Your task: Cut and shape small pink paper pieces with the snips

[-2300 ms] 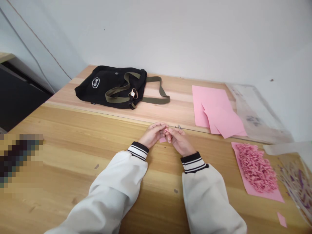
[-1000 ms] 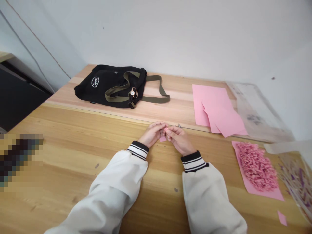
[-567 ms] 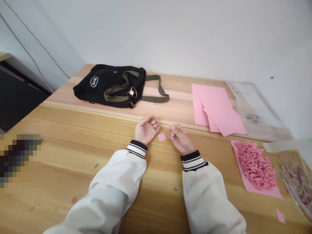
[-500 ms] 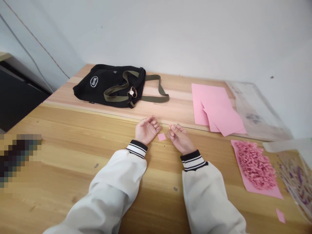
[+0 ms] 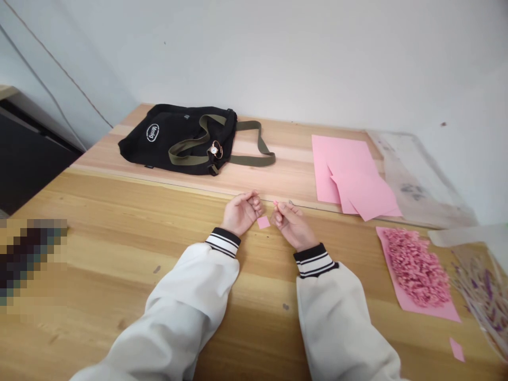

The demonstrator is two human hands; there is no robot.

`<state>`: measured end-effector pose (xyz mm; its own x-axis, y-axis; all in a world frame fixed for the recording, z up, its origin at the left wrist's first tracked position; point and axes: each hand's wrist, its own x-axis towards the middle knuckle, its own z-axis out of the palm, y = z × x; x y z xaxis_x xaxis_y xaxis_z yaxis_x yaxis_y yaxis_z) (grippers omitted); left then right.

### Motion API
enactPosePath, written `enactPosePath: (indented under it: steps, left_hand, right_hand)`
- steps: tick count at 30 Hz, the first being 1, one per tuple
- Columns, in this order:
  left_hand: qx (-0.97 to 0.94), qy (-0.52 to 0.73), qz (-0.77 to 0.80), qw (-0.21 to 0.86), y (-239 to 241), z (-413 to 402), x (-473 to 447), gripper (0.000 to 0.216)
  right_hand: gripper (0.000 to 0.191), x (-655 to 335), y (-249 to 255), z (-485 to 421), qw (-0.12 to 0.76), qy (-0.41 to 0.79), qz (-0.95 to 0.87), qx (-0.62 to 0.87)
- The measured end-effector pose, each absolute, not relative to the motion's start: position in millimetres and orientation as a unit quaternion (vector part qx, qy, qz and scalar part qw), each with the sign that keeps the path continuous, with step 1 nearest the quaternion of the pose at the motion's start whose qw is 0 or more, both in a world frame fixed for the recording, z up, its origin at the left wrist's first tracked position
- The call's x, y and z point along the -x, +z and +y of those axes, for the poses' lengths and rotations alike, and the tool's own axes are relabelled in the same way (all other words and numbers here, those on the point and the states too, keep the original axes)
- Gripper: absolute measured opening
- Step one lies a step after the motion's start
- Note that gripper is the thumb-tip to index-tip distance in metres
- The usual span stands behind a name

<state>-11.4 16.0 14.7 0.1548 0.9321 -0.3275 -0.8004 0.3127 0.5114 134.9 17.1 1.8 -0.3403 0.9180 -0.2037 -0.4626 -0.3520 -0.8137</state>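
My left hand (image 5: 240, 211) rests on the wooden table (image 5: 119, 238), palm up, fingers loosely curled and holding nothing. My right hand (image 5: 289, 222) lies beside it with fingers pinched on a tiny folded pink paper piece (image 5: 275, 203). A small pink paper square (image 5: 263, 222) lies flat on the table between the two hands, touched by neither. Both arms wear cream sleeves with black-and-white striped cuffs.
A black bag (image 5: 178, 138) with olive straps lies at the back left. Pink paper sheets (image 5: 349, 172) lie at the back right beside a clear plastic sleeve (image 5: 416, 180). A pink sheet heaped with several small folded pink pieces (image 5: 416, 267) sits at right; another scrap (image 5: 456, 349) lies nearer.
My hands were joined, working the small pink piece together. They have come apart: the left let go and opened, the right kept the piece. The small square now shows between them.
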Motion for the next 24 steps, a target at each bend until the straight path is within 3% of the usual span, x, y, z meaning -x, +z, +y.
enactPosePath:
  steps: [24]
  left_hand:
    - [-0.135, 0.568, 0.317, 0.748, 12.3, 16.0, 8.7, 0.02]
  right_hand:
    - [0.032, -132.3, 4.6, 18.1, 0.468, 0.76, -0.298, 0.338]
